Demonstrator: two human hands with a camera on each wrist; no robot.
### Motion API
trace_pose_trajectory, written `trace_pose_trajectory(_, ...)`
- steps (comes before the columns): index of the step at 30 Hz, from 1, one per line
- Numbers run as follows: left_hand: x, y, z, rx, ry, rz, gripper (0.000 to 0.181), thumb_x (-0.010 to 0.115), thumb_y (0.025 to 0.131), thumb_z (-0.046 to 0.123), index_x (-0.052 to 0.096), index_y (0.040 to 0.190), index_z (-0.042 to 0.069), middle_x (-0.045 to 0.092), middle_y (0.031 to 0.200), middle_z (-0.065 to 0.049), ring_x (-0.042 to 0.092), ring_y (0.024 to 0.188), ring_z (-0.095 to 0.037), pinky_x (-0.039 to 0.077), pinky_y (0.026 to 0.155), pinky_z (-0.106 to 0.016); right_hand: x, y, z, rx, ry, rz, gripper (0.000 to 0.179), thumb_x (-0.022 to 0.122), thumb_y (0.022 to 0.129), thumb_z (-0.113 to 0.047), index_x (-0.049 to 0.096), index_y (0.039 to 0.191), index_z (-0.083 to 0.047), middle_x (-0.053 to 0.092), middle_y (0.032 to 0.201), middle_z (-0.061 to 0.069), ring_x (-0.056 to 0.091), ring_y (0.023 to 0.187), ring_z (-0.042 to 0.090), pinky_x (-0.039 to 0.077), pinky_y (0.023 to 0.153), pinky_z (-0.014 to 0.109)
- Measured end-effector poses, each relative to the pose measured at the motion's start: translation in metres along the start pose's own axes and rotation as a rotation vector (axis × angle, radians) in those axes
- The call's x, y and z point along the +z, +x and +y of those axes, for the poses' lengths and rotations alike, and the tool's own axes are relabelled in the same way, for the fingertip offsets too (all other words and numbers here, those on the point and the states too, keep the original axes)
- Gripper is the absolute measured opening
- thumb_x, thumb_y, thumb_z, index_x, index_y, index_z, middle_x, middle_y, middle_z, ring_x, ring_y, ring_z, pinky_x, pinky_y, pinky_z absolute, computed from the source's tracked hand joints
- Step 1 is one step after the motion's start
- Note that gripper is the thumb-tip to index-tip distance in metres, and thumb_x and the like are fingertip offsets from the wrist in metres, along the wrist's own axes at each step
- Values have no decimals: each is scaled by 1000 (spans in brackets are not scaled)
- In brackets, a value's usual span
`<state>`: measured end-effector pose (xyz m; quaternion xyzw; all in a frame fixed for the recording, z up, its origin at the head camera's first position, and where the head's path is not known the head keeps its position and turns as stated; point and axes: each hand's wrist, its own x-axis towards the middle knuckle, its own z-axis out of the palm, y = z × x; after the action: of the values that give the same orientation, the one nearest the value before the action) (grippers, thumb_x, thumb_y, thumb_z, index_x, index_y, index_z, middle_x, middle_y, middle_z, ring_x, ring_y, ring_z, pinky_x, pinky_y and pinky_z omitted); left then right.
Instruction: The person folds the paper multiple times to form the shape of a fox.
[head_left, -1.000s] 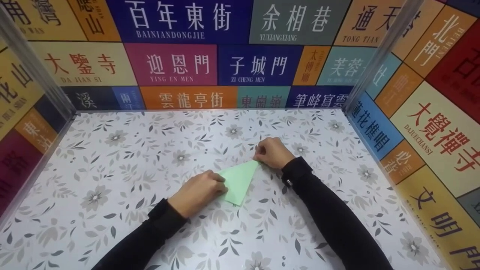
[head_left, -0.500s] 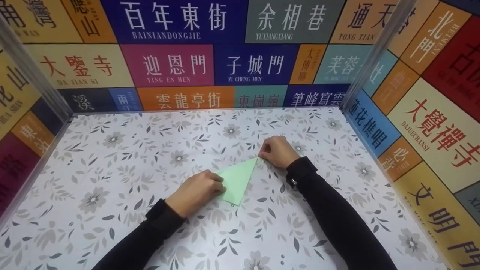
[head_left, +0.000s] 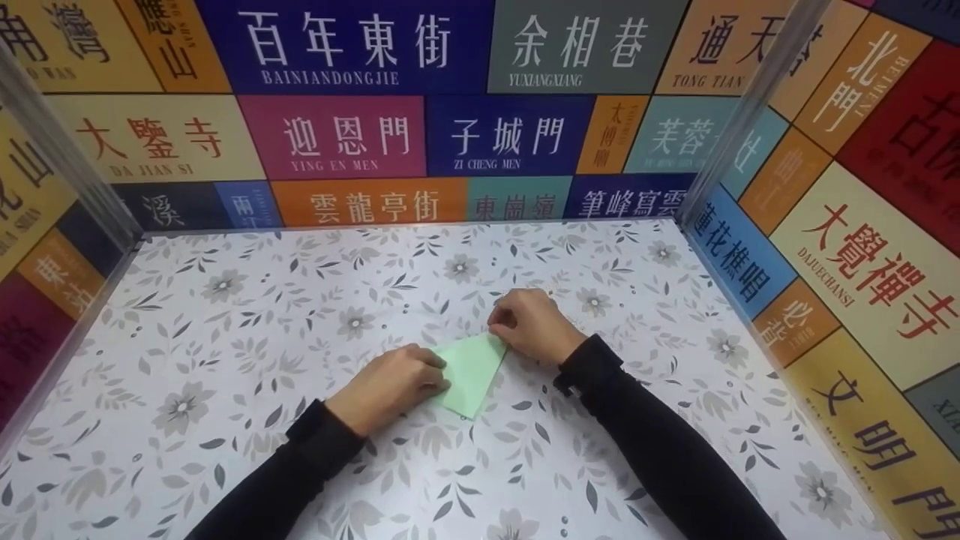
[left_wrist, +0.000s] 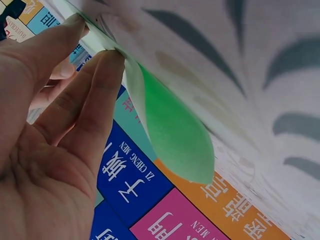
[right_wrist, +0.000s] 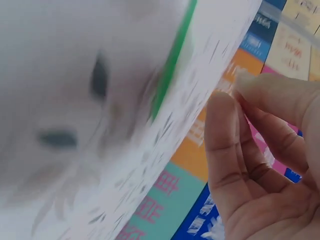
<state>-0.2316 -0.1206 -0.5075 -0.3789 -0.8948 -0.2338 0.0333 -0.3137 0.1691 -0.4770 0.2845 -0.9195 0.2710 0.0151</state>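
Note:
A folded sheet of light green paper (head_left: pixel 471 373) lies on the table between my hands. My left hand (head_left: pixel 394 384) holds its left edge, with the thumb and fingertips right at the paper in the left wrist view. Beyond those fingertips, a loose part of the sheet (left_wrist: pixel 177 132) curves up into a rounded loop. My right hand (head_left: pixel 534 324) hovers over the sheet's upper corner, hiding part of it. In the right wrist view its loosely curled fingers (right_wrist: pixel 222 125) have the thumb tip near the index tip, with no paper between them, beside the green edge (right_wrist: pixel 172 65).
The tabletop (head_left: pixel 300 300) has a white covering printed with grey flowers and leaves. Panels of coloured signs with Chinese lettering (head_left: pixel 360 135) enclose the back and both sides. A clear strip (head_left: pixel 724 112) runs up the right back corner.
My right hand has come left and toward me from the paper's far corner, letting that corner go. The left hand has stayed at the left edge. The camera has shifted slightly.

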Motion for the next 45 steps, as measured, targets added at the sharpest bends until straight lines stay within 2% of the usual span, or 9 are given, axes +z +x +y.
trace_pose_trajectory(7, -2, -1, -3, 47, -7, 11, 12, 88, 101, 10, 92, 112, 13, 86, 129, -16, 84, 119, -35, 69, 108, -48, 17, -14, -18, -95, -36, -106, 3, 89, 96, -5, 88, 98, -6, 83, 95, 9, 76, 89, 23, 67, 86, 39)
trace_pose_trajectory(11, -5, -1, -5, 41, -21, 7, 11, 88, 101, 8, 92, 111, 12, 85, 129, -16, 83, 120, -35, 69, 109, -49, 22, -17, -21, -134, -44, -156, 5, 92, 94, -4, 88, 95, -7, 84, 93, 7, 77, 88, 23, 66, 84, 37)
trace_pose_trajectory(16, -6, 1, -6, 37, -30, -25, 12, 87, 102, 8, 92, 112, 12, 85, 131, -17, 83, 123, -36, 68, 111, -51, 22, -19, -23, -155, -29, -145, 6, 93, 94, -1, 91, 96, -6, 84, 93, 9, 79, 89, 24, 67, 83, 36)
trace_pose_trajectory(21, -7, 5, -5, 55, -17, -26, 11, 89, 100, 6, 92, 110, 10, 87, 127, -17, 84, 121, -35, 68, 111, -50, 19, -21, -26, -202, -47, -137, 8, 93, 92, 1, 92, 99, -3, 83, 94, 12, 80, 89, 29, 68, 82, 38)
trace_pose_trajectory(28, -6, 14, -1, 38, 64, 1, 5, 87, 102, 7, 90, 105, 10, 88, 114, -12, 86, 107, -31, 72, 99, -45, 18, -21, -26, -200, -52, -138, 11, 93, 91, 2, 93, 99, -4, 83, 94, 11, 81, 91, 29, 69, 84, 38)
trace_pose_trajectory(32, -7, 22, 0, 8, 122, 47, 6, 84, 105, 9, 89, 102, 10, 85, 108, -11, 84, 97, -30, 72, 88, -44, 16, -21, -25, -191, -42, -141, 12, 94, 91, 1, 92, 102, -5, 84, 96, 11, 81, 93, 28, 69, 84, 36)
trace_pose_trajectory(36, -9, 38, -3, -46, 139, 79, 11, 81, 104, 7, 91, 101, 10, 83, 100, -10, 81, 89, -30, 70, 78, -44, 13, -21, -24, -193, -36, -153, 12, 93, 93, 0, 92, 104, -5, 83, 98, 11, 80, 94, 28, 68, 84, 33)
trace_pose_trajectory(40, -8, 58, -12, -128, 58, 70, 10, 81, 98, 4, 91, 96, 7, 85, 93, -11, 78, 82, -27, 68, 74, -43, 13, -21, -23, -201, -31, -157, 11, 94, 93, 0, 92, 103, -4, 82, 98, 11, 80, 94, 28, 68, 83, 33)
trace_pose_trajectory(45, -8, 78, -23, -257, -51, 12, 5, 86, 95, 7, 89, 91, 6, 86, 88, -9, 72, 77, -21, 64, 76, -38, 14, -23, -22, -206, -24, -162, 11, 93, 93, -1, 92, 103, -4, 82, 97, 12, 80, 93, 29, 68, 83, 33)
